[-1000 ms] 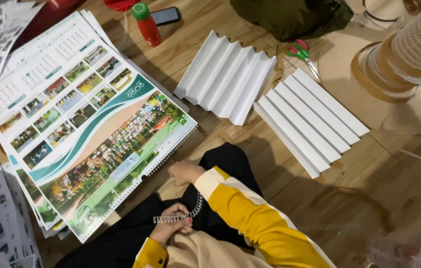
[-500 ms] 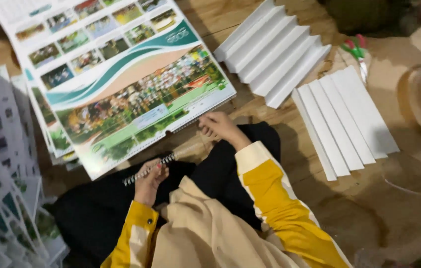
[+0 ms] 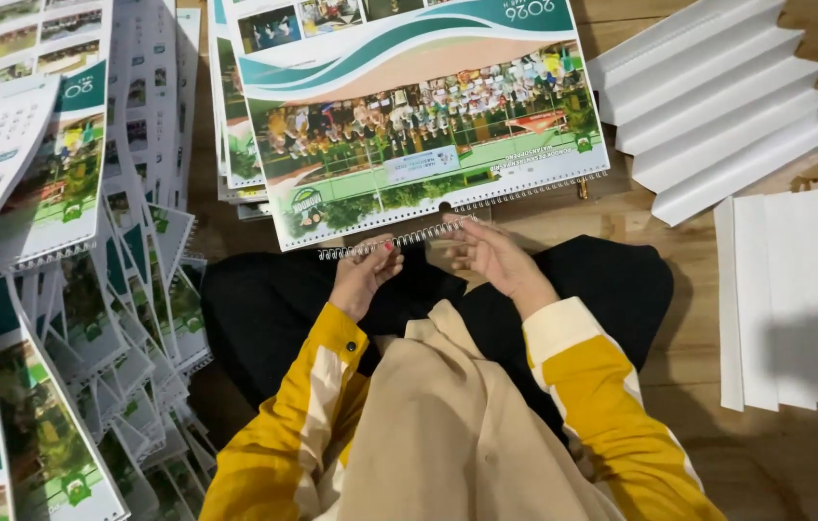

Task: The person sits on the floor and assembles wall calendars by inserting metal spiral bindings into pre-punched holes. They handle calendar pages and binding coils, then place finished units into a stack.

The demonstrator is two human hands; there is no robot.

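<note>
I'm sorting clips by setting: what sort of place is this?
Probably an informal calendar-binding workspace on a wooden floor: stacked printed calendars, folded white paper, and a wire binding coil held in both hands.

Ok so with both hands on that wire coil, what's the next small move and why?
Probably lift the wire spiral toward the calendar's lower edge and line it up with the punched holes. The left hand and right hand pinch its ends, and it sits just below that edge, apart from the sheets.

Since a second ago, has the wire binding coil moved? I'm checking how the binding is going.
Yes. The wire binding coil, held in both hands, has come up from the lap to the bottom edge of the top calendar.
</note>
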